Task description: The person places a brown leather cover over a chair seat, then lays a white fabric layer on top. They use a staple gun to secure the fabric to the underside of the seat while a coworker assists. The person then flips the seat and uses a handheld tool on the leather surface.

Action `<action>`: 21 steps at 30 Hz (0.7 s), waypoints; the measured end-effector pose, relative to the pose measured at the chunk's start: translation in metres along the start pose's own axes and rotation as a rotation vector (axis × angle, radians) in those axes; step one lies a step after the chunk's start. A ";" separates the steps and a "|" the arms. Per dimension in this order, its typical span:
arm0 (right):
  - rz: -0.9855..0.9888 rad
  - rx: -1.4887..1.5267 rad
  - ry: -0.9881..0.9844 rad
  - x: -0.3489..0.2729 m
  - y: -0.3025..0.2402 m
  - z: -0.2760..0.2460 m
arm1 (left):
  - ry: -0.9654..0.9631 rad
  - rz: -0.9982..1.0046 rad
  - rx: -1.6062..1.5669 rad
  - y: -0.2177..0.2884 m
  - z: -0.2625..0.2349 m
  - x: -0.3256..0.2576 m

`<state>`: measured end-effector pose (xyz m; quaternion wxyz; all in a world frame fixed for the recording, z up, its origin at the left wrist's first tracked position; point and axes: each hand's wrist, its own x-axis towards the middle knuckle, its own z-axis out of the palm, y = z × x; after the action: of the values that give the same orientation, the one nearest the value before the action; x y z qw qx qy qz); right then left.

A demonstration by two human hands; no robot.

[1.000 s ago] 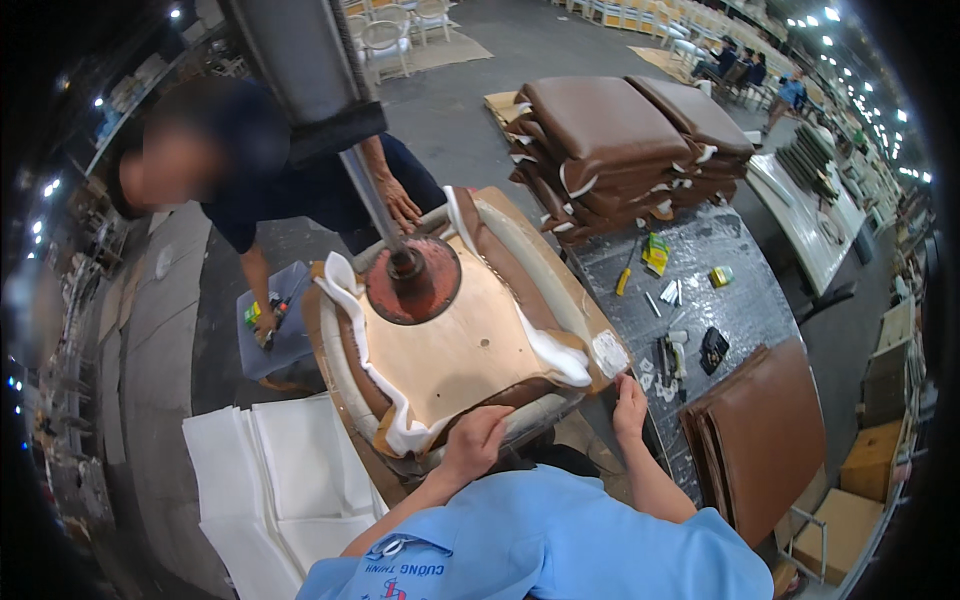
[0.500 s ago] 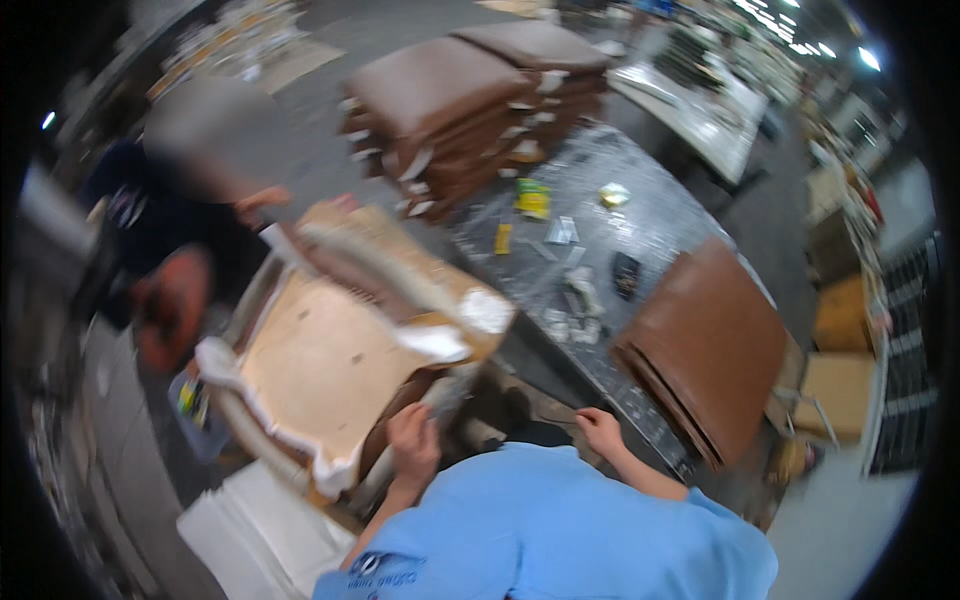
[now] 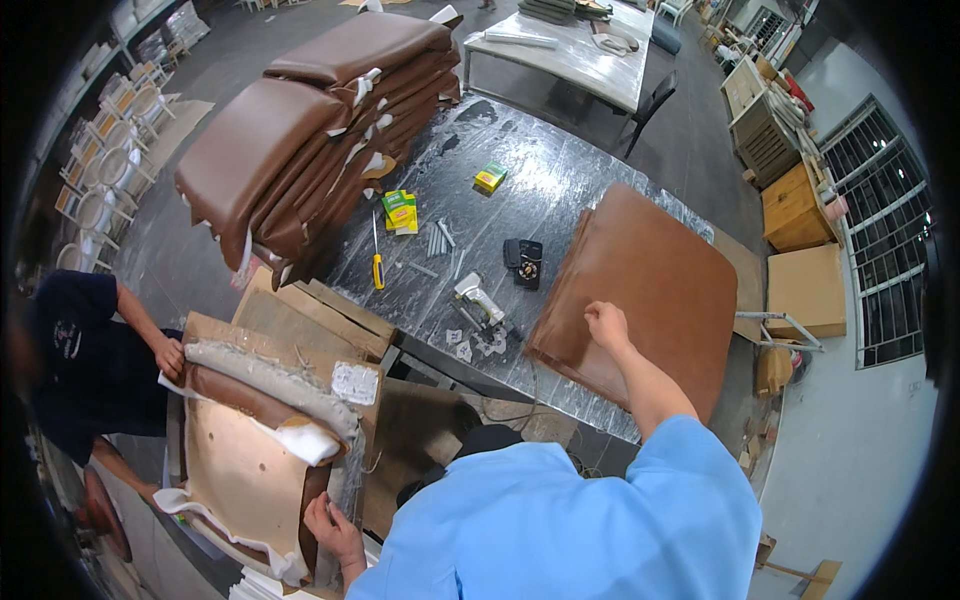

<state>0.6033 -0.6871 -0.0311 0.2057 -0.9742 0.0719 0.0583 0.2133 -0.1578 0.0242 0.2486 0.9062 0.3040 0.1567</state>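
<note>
My left hand (image 3: 335,530) is at the near right edge of an upside-down seat panel (image 3: 240,460), its bent fingers closed on the brown leather cover (image 3: 314,500) there. White padding shows along the panel's rim. My right hand (image 3: 607,325) is over a stack of brown leather pieces (image 3: 660,290) on the table. Its fingers are curled together, and what they hold, if anything, is hidden. A staple gun (image 3: 482,300) lies on the table left of that stack, beside a black open case (image 3: 524,262).
A co-worker's hand (image 3: 168,357) rests at the panel's far left corner. The dark table (image 3: 440,170) carries a yellow screwdriver (image 3: 378,270), green-yellow boxes (image 3: 400,212), staple strips (image 3: 438,238) and a tall pile of brown cushion covers (image 3: 270,130). Cardboard boxes (image 3: 805,290) stand at the right.
My right hand has moved up and right from the table's near edge to over the leather stack. My left hand stays at the panel's edge. The view has shifted and is sharper.
</note>
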 end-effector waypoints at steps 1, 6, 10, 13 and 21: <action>0.001 -0.019 -0.006 0.014 0.000 0.000 | -0.014 -0.017 0.020 0.003 0.001 -0.001; -0.082 -0.178 -0.140 0.074 -0.010 0.011 | -0.070 -0.047 0.235 0.022 -0.012 -0.003; -0.137 -0.324 -0.199 0.103 -0.002 0.001 | 0.027 0.049 0.190 0.022 0.001 0.012; -0.150 -0.309 -0.321 0.108 -0.019 0.003 | 0.024 -0.037 0.235 0.023 -0.010 0.002; -0.137 -0.211 -0.243 0.105 -0.011 -0.008 | -0.010 -0.194 0.220 0.021 0.002 -0.007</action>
<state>0.7094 -0.6927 -0.0343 0.1127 -0.9788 -0.0266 0.1688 0.2182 -0.1771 0.0332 0.1634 0.8951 0.4042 0.0933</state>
